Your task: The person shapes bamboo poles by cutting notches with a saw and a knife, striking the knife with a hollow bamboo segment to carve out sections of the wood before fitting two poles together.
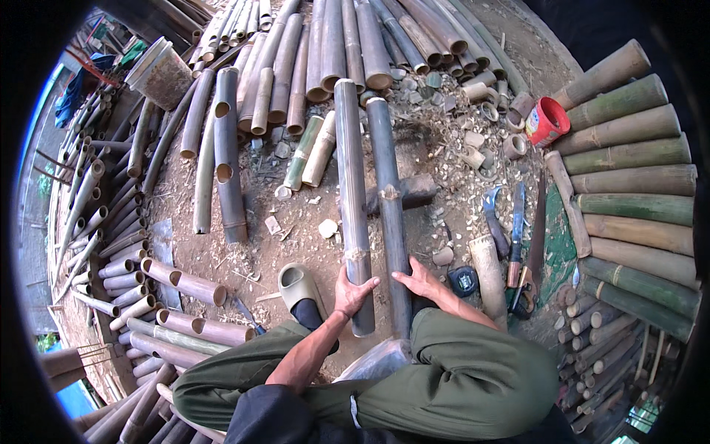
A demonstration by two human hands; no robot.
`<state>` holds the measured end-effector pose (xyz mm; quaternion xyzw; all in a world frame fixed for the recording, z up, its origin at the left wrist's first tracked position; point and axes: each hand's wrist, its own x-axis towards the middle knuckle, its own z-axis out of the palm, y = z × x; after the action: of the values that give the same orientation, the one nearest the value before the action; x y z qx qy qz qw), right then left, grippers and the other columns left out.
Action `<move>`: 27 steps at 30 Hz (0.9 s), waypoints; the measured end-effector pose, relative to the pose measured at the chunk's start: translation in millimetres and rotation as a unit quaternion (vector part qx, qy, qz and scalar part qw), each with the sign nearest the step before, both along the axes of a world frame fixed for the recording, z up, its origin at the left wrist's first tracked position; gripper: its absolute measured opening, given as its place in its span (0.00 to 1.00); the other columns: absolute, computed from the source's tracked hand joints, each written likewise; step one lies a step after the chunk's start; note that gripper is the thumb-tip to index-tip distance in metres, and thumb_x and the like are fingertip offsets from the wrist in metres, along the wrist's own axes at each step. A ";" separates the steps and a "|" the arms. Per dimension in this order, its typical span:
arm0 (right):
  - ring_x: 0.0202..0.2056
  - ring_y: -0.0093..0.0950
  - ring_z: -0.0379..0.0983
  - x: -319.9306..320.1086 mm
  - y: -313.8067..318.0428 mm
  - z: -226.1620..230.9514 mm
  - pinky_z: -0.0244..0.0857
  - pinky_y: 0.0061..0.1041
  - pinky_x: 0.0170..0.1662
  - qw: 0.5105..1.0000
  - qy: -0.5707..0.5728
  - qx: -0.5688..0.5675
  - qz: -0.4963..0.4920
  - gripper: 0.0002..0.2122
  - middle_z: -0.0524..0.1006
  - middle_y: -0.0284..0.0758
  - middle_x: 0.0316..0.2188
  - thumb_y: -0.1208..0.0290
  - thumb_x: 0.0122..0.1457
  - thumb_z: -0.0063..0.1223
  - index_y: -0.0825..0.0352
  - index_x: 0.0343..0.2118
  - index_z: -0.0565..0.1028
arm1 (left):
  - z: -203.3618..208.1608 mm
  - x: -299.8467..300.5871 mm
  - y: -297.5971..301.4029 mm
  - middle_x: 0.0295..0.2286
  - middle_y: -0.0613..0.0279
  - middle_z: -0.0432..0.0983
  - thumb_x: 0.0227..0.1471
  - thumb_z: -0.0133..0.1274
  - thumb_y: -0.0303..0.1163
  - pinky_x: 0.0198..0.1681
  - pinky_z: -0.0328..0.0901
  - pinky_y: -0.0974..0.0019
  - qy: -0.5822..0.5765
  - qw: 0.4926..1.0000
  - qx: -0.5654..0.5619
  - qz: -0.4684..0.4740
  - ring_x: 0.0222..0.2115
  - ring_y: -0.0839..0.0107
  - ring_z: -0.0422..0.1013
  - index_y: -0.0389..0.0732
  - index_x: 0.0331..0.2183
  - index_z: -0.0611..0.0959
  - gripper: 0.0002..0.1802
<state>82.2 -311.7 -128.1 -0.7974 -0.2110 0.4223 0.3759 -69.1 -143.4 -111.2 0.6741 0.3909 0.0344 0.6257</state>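
Two long bamboo poles lie side by side in front of me, pointing away between my knees. My left hand (pixel 353 292) is closed round the near part of the left bamboo pole (pixel 350 170), thumb on top. Round the right bamboo pole (pixel 385 159), darker and greener, my right hand (pixel 420 283) is closed at about the same distance from me. Both sets of fingers are partly hidden behind the poles. A dark wooden block (pixel 420 189) sits on the ground under the poles. Beyond the left pole lie two short bamboo pieces (pixel 319 152).
At right lie a tape measure (pixel 464 281), a hooked blade (pixel 494 218), a knife (pixel 517 229) and a handsaw (pixel 526 288). A red bucket (pixel 546 123) stands beside stacked bamboo (pixel 629 181). More poles (pixel 325 52) fill the far side. Notched tubes (pixel 185 281) lie left.
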 end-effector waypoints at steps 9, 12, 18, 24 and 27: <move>0.49 0.43 0.73 1.5 0.9 -8.8 0.66 0.36 0.51 0.997 0.007 0.062 -0.034 0.35 0.76 0.55 0.45 0.47 0.52 0.61 0.77 0.51 0.68 | -26.5 -4.2 -40.5 0.46 0.38 0.73 0.28 0.76 0.51 0.50 0.68 0.53 0.067 0.992 0.085 -0.065 0.47 0.48 0.72 0.33 0.56 0.60 0.61; 0.49 0.48 0.73 5.4 6.4 -8.9 0.66 0.38 0.51 0.999 -0.009 -0.033 -0.001 0.36 0.74 0.57 0.47 0.49 0.52 0.61 0.78 0.52 0.67 | -22.8 -3.4 -38.7 0.45 0.40 0.73 0.28 0.76 0.49 0.50 0.68 0.52 0.056 0.997 0.024 -0.050 0.46 0.50 0.73 0.33 0.54 0.61 0.59; 0.52 0.47 0.68 105.2 -24.3 6.8 0.64 0.39 0.55 0.927 -0.305 -0.001 -0.219 0.28 0.71 0.52 0.48 0.64 0.53 0.59 0.71 0.55 0.66 | -14.6 -2.3 -41.6 0.48 0.43 0.73 0.28 0.76 0.49 0.53 0.65 0.53 0.068 0.997 0.031 -0.032 0.48 0.51 0.72 0.38 0.57 0.60 0.60; 0.58 0.47 0.62 207.0 -148.6 -18.1 0.61 0.42 0.58 0.905 -0.177 -0.333 -0.197 0.27 0.70 0.51 0.53 0.60 0.51 0.62 0.69 0.52 0.71 | -6.2 1.4 -47.1 0.48 0.43 0.73 0.29 0.75 0.52 0.53 0.65 0.52 0.088 0.995 0.039 -0.034 0.50 0.49 0.70 0.40 0.58 0.60 0.60; 0.58 0.44 0.63 199.9 -135.4 -4.4 0.62 0.41 0.58 0.917 -0.146 -0.328 -0.175 0.29 0.71 0.47 0.54 0.59 0.48 0.65 0.66 0.53 0.72 | -2.2 -4.7 -43.7 0.49 0.43 0.73 0.29 0.74 0.53 0.53 0.65 0.52 0.113 0.992 0.041 -0.026 0.51 0.49 0.70 0.40 0.59 0.60 0.60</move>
<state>282.1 -447.0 -132.5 -0.9528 0.0296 0.2747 0.1261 -73.8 -187.1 -113.4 0.7083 0.4401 -0.0424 0.5503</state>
